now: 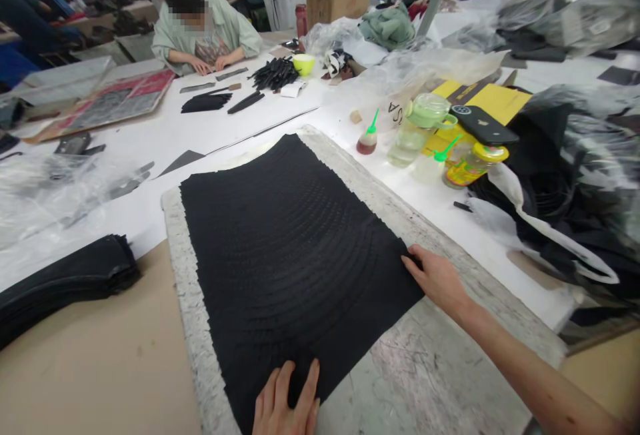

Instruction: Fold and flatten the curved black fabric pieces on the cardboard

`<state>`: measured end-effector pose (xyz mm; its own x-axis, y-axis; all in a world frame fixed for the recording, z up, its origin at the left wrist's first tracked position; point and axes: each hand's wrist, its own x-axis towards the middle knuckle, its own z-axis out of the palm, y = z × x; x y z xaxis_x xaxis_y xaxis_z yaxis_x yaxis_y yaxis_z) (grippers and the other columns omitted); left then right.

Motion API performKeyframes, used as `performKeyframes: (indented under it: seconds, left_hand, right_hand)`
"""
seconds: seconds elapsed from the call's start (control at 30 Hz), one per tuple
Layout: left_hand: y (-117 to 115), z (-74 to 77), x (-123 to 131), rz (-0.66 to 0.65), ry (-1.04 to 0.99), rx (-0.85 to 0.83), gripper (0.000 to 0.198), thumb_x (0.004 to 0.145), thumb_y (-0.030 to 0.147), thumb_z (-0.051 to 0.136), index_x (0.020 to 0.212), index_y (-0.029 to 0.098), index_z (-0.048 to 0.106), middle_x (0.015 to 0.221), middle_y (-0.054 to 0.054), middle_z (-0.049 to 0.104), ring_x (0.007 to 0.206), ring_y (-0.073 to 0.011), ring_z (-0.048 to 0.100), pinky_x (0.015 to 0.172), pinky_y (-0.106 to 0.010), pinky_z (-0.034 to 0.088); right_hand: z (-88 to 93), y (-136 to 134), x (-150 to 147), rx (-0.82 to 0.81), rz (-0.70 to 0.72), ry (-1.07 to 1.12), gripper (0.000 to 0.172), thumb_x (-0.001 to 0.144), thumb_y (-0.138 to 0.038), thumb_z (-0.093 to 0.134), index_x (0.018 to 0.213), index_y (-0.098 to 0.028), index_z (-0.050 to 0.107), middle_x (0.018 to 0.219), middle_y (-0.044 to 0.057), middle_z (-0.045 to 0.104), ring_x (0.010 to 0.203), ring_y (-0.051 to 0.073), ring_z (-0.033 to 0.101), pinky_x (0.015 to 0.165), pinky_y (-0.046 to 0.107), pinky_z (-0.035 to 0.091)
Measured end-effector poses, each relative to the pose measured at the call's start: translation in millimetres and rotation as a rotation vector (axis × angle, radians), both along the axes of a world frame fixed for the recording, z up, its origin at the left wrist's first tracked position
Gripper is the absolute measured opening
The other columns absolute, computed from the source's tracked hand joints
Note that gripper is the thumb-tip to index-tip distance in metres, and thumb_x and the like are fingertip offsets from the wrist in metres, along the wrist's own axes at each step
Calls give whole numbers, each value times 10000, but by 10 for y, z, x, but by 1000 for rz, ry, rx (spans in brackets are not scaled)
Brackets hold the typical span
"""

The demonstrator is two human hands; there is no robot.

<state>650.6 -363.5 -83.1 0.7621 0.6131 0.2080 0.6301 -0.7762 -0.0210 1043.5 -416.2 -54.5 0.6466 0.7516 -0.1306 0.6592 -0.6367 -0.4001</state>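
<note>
- Fingers (287,382) of the left hand (283,408) lie flat and close together, pinching nothing, with their tips on the near edge of the fan of black pieces (290,255).
- Far to the left of those fingers, one stack of black curved strips (65,278) lies on the brown tabletop (100,362). The strips are matte and bowed like a long arc.
- Under both hands lies one grey board (186,268), flat and rectangular, with a rough, crumbly rim and a scratched face.
- The fan of black pieces covers most of that board. It is made of thin, dull, cloth-like sheets that overlap in curved steps, too many to count, with a serrated outline along both sides.
- Fingers (414,262) of the right hand (440,282) are held together and slightly bent. They press on the right edge of the fan, and the palm is on the board.
- Beyond the right fingers stand four containers:
  - two soft squeeze bottles with green nozzles (367,140) (434,163), the first holding a reddish liquid
  - one clear jug with a pale green lid (420,130)
  - one jar with a yellow lid (475,163)
- Just past these, one glossy black phone (484,125) lies on a yellow sheet (500,98).
</note>
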Motion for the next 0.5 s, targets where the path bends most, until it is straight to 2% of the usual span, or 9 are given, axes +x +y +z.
performKeyframes:
  seconds: [0.17, 0.37, 0.5]
  left_hand:
    - [-10, 2, 8, 12, -9, -6, 439, 769, 299, 701, 1192, 406, 659, 1111, -73, 671, 999, -266, 610, 790, -380, 507]
    - [-33, -12, 46, 35, -43, -12, 430, 754, 312, 711, 1173, 399, 671, 1086, -84, 678, 996, -286, 596, 792, -412, 486]
    - [-37, 5, 58, 43, -44, -23, 409, 776, 324, 687, 1177, 402, 668, 1097, -81, 667, 1002, -285, 590, 798, -411, 476]
  right_hand:
    - [-23, 7, 15, -13, -24, 3, 239, 901, -438, 377, 844, -233, 485, 753, 26, 608, 687, 211, 569, 617, 320, 341]
    - [-35, -4, -3, -71, -69, 6, 275, 923, -473, 371, 863, -236, 496, 754, 20, 602, 697, 214, 577, 610, 321, 356]
    - [-27, -44, -30, 18, -133, -105, 357, 919, -537, 408, 1064, -228, 512, 1013, 63, 610, 803, 230, 596, 615, 330, 399]
